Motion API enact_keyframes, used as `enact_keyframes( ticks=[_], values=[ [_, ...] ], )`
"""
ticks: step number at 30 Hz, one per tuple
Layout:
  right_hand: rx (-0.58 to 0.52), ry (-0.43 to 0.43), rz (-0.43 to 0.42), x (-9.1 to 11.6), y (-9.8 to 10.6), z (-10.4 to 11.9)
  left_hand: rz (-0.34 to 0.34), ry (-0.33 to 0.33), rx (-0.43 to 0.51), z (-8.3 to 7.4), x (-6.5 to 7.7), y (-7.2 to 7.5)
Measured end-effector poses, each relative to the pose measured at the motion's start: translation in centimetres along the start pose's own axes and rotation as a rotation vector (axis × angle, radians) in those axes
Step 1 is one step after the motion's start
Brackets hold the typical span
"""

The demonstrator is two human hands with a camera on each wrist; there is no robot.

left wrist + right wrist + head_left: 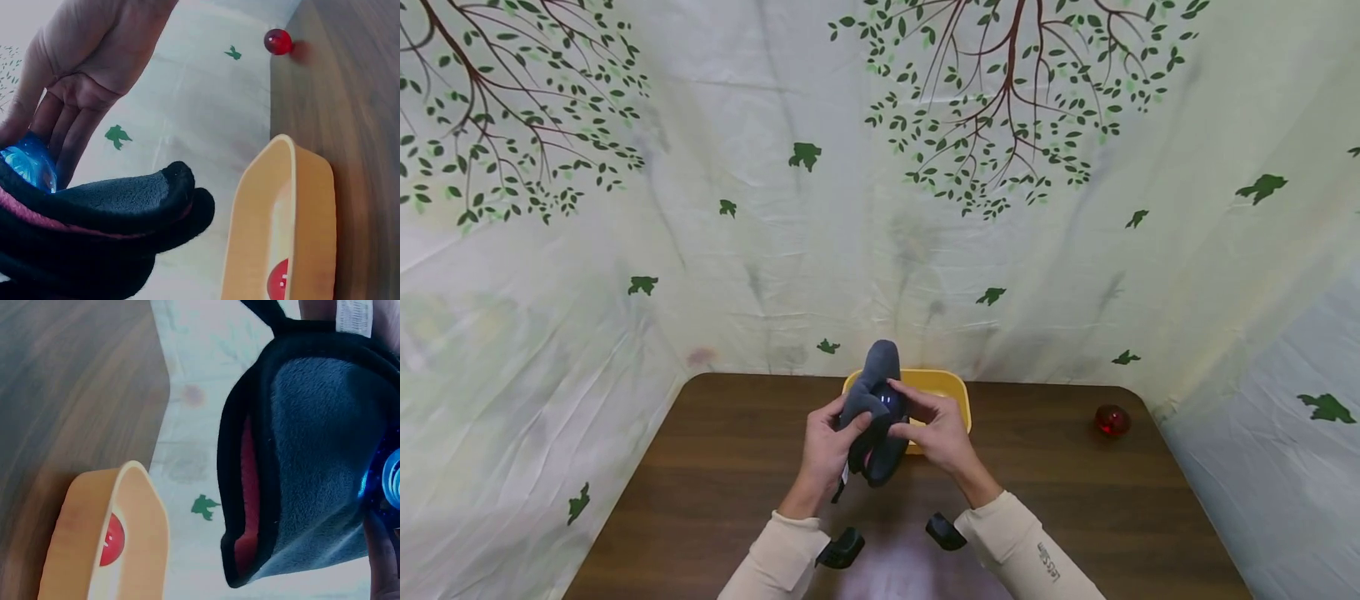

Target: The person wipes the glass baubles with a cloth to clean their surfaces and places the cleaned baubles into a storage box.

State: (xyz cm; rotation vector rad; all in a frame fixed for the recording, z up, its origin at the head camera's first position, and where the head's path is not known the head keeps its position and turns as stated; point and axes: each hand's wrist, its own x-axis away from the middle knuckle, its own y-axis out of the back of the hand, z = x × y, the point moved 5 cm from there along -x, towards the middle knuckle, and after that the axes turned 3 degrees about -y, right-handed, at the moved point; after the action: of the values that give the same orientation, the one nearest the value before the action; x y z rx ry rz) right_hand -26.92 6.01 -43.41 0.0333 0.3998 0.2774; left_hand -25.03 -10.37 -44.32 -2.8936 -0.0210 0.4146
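While the left hand (824, 452) grips the grey fabric piece (881, 363), the right hand (946, 429) pinches the blue ball (891, 402) against it, near the yellow bin (961, 395). One red ball (114, 540) lies inside; the second red ball (1112, 421), far right, remains outside.

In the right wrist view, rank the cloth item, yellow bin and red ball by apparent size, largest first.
1. Cloth item, nearer the camera
2. Yellow bin, cut off by the frame
3. Red ball, partly hidden
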Motion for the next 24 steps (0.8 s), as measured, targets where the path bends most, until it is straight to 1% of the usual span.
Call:
enact_keyframes(
  ticks=[3,5,10,12,14,17,19,24],
  values=[
    [-0.025,-0.084,-0.031,0.09,0.17,-0.36,0.023,-0.016,-0.039,-0.12,0.07,0.02],
    [-0.040,-0.116,-0.040,0.09,0.23,-0.61,0.036,-0.028,-0.050,-0.21,0.11,-0.05],
    [-0.112,-0.214,-0.027,0.17,0.19,-1.06,0.084,-0.071,-0.032,-0.16,0.11,-0.28],
    [-0.128,-0.241,-0.024,0.20,0.09,-0.95,0.088,-0.082,-0.022,-0.02,0.09,-0.26],
    [-0.127,-0.244,-0.023,0.21,-0.03,-0.76,0.081,-0.097,-0.032,-0.01,0.14,-0.26],
    [-0.117,-0.214,-0.023,0.26,-0.09,-0.60,0.051,-0.089,-0.038,0.00,0.19,-0.28],
    [-0.122,-0.192,-0.024,0.31,-0.08,-0.62,0.021,-0.080,-0.068,-0.03,0.24,-0.25],
    [-0.094,-0.113,-0.009,0.39,0.11,-0.47,-0.051,0.000,-0.059,0.30,0.40,-0.15]
  ],
)
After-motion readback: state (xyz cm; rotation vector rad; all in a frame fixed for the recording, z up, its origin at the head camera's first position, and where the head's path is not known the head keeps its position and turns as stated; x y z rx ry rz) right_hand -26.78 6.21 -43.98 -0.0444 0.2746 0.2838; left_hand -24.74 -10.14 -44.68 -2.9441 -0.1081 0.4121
